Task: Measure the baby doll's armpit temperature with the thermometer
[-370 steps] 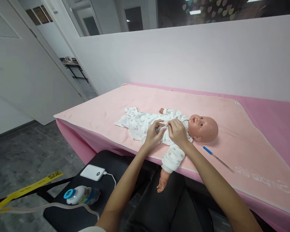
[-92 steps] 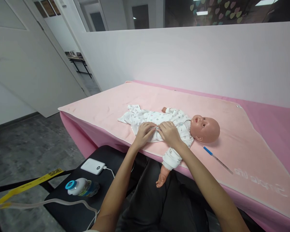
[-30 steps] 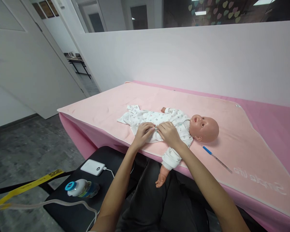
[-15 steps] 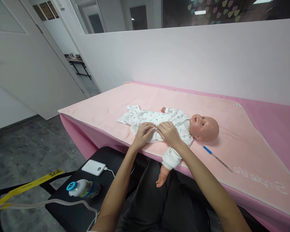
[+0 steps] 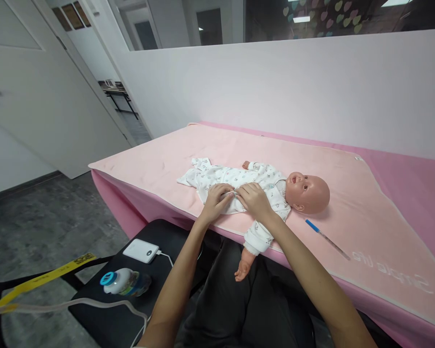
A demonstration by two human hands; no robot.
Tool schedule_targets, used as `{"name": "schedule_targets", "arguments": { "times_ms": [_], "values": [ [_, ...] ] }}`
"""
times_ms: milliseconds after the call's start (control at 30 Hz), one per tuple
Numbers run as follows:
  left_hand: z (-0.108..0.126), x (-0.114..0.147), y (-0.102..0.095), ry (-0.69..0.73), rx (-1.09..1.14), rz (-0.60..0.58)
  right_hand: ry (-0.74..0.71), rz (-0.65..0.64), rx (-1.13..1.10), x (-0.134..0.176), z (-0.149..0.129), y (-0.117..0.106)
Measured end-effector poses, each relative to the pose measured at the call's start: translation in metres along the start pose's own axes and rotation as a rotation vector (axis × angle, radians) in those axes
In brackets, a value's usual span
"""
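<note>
A baby doll [image 5: 306,193] lies on its back with its head to the right, dressed in a white printed outfit [image 5: 221,175]. At the near side of its waist, my left hand [image 5: 217,200] is closed in a pinch on a thin white tie [image 5: 232,193]. My right hand [image 5: 253,198] pinches the tie from the right, its fingertips almost meeting those of the left. Both hands rest against the cloth, and the fingers hide most of the tie. One doll arm [image 5: 244,265] hangs over the table's near edge below my right wrist.
A pink blanket [image 5: 348,181] covers the table. Right of the doll lies a blue-capped pen [image 5: 326,238]. On a black chair [image 5: 94,314] at lower left are a white power bank [image 5: 140,251] with a cable and a bottle [image 5: 125,282]. A white wall [image 5: 293,92] stands behind.
</note>
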State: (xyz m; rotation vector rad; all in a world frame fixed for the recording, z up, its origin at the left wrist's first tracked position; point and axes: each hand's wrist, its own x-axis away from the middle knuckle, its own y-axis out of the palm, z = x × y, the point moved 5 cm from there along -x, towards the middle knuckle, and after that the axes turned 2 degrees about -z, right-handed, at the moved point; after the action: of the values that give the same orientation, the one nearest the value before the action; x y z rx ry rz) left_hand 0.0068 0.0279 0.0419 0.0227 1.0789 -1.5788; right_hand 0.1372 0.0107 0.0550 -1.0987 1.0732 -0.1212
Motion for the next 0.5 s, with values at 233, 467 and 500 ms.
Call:
{"name": "schedule_targets", "arguments": {
  "times_ms": [233, 467, 500],
  "values": [
    [0.0005, 0.0014, -0.0001, -0.041, -0.016, -0.001, 0.006, -0.008, 0.005, -0.0006, -0.0002, 0.0000],
    [0.0009, -0.0002, 0.0001, -0.019, -0.020, -0.004, 0.003, -0.020, 0.013, -0.0003, 0.0002, 0.0006],
    [0.0011, -0.0003, -0.0001, -0.017, -0.018, -0.003, 0.003, -0.020, 0.015, -0.0003, 0.0002, 0.0007]
  ]
}}
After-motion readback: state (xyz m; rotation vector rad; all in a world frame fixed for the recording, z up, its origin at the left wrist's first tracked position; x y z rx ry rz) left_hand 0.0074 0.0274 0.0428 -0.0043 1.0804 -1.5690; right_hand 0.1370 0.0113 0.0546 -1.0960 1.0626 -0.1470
